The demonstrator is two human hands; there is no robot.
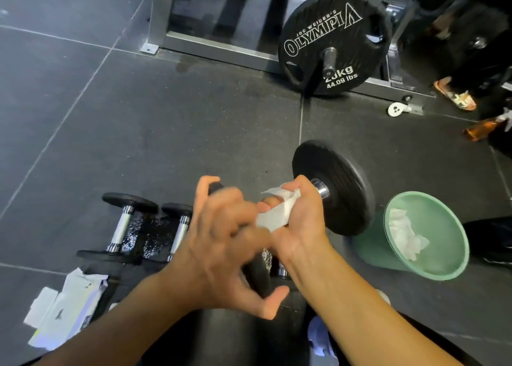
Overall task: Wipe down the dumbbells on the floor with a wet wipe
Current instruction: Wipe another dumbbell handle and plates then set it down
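Right hand [300,218] is clenching the wet wipe [273,217] round the raised dumbbell [339,188] beside the green bin [368,252]; left hand [227,241] is gripping its near end. Two smaller dumbbells [122,224] are lying by glistening floor, perhaps already done.

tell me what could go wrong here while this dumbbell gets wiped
1. The black-plated dumbbell with a chrome handle looks lifted, and the grip of the right hand is over the white wet wipe; it might slip and drop near the two smaller chrome-handled dumbbells on the floor.
2. The left hand holds only the near plate's edge, so support may be shaky.
3. The wet sheen on the dark floor could be slippery.
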